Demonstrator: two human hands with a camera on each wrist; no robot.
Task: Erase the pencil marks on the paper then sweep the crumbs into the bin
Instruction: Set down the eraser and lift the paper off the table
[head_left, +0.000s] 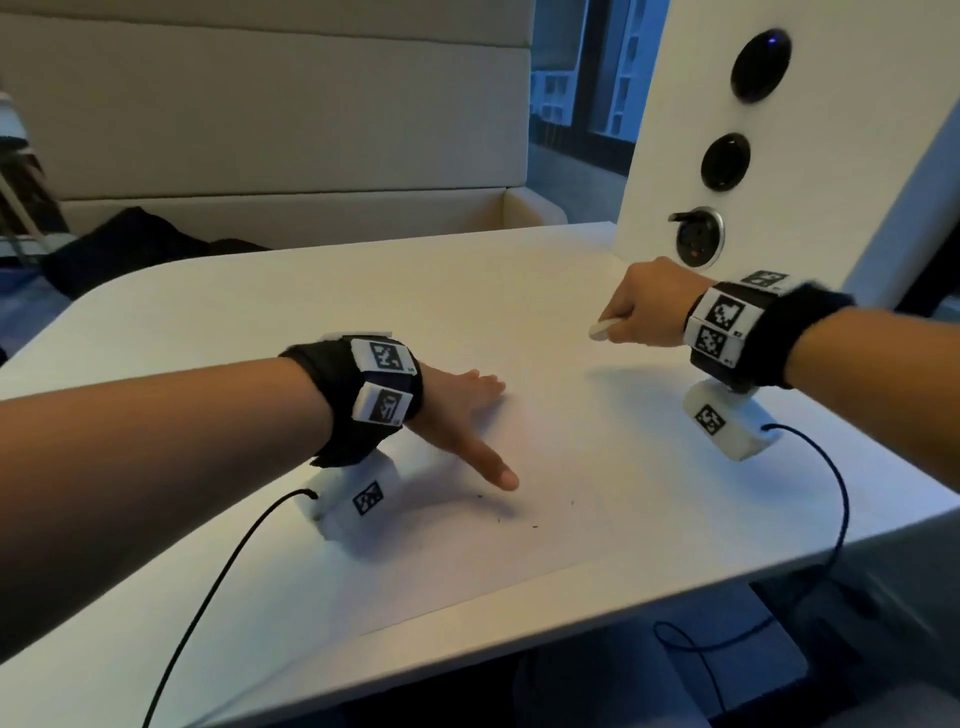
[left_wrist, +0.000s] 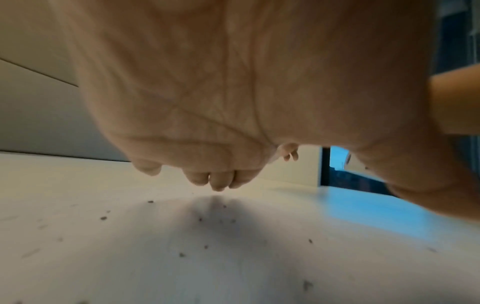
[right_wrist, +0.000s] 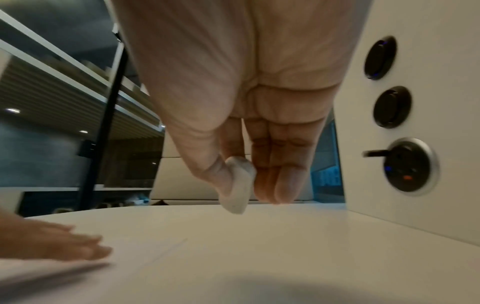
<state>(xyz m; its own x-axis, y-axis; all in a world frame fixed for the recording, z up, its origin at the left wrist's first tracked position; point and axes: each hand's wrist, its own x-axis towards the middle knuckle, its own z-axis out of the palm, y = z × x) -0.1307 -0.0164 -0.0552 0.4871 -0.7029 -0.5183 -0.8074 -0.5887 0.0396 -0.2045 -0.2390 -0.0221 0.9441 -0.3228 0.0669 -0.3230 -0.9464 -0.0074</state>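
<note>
A white sheet of paper (head_left: 561, 457) lies flat on the white table (head_left: 156, 623). My left hand (head_left: 467, 410) rests on it with straight fingers spread, thumb pointing toward me. Small dark eraser crumbs (head_left: 519, 512) lie on the paper just right of the thumb, and the left wrist view shows more crumbs (left_wrist: 182, 255) under the palm. My right hand (head_left: 644, 306) hovers at the paper's far right side and pinches a white eraser (head_left: 602, 329) between thumb and fingers; in the right wrist view the eraser (right_wrist: 237, 191) hangs a little above the surface. No bin is in view.
A white upright panel (head_left: 831, 130) with round black sockets stands at the table's far right, close behind my right hand. A beige bench (head_left: 291, 130) with a dark item (head_left: 130, 249) on it runs behind the table. Black cables (head_left: 831, 519) trail off the front edge.
</note>
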